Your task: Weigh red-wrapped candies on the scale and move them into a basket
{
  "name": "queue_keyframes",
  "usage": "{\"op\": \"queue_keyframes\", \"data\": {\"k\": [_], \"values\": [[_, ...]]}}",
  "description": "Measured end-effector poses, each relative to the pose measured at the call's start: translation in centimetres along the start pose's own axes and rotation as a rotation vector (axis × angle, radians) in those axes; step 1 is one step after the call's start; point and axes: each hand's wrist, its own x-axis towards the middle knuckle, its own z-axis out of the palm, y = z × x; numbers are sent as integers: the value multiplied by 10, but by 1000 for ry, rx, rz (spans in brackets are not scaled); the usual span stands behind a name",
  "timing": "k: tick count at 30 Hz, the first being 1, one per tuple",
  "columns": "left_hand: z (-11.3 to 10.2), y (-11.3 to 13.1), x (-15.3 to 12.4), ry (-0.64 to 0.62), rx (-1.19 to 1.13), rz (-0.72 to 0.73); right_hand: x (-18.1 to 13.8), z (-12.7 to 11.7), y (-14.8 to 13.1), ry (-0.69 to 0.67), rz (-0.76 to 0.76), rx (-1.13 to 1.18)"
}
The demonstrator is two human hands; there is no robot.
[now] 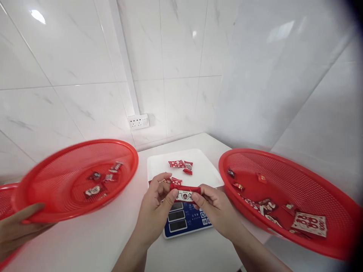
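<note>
Between my two hands is a red and white wrapped candy (185,195), held at both ends above the front of a digital scale (188,221). My left hand (157,200) pinches its left end between thumb and fingers. At the right end, the thumb and fingers of my right hand (212,202) are closed on it too. On the scale's white platform (159,162) lie several more red wrapped candies, such as a small red candy (188,167) and a spotted red candy (176,163). Others behind my left hand are partly covered by it.
A red plastic basket (130,151) with several candies tilts at the left, gripped by another person's hand (19,226). At the right stands a second red basket (340,196) holding candies and packets. A wall socket (138,121) sits above the white table (127,226).
</note>
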Motion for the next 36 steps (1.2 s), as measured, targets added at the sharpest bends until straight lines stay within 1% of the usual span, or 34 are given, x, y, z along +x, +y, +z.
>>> {"op": "queue_keyframes", "data": {"k": [3,5,7,9,12,14,16,18,21,23,25,29,32,36], "values": [[-2,2,2,153,195,-9,10,-3,16,147,5,-265],[-3,5,3,257,277,-5,17,-7,30,224,5,-470],[-6,8,3,310,308,-11,24,-10,42,216,12,-633],[-10,8,4,310,362,-27,30,-13,50,152,11,-722],[-18,1,8,230,543,-27,37,-12,54,69,-34,-711],[-23,-6,11,117,680,17,44,-10,55,42,-53,-704],[-25,-13,13,-23,795,67,54,-8,55,3,-40,-750],[-25,-18,14,-148,882,86,63,-5,58,-63,-8,-807],[-22,-25,15,-246,966,97,74,-1,62,-150,29,-846],[-20,-30,16,-289,985,110,78,0,64,-170,32,-851],[-19,-35,19,-317,996,110,81,1,63,-163,34,-856],[-17,-45,25,-334,1023,97,86,4,60,-156,33,-851],[-16,-50,28,-335,1031,105,94,10,60,-204,2,-789],[-17,-53,30,-334,987,143,105,18,62,-273,-43,-691]]}}
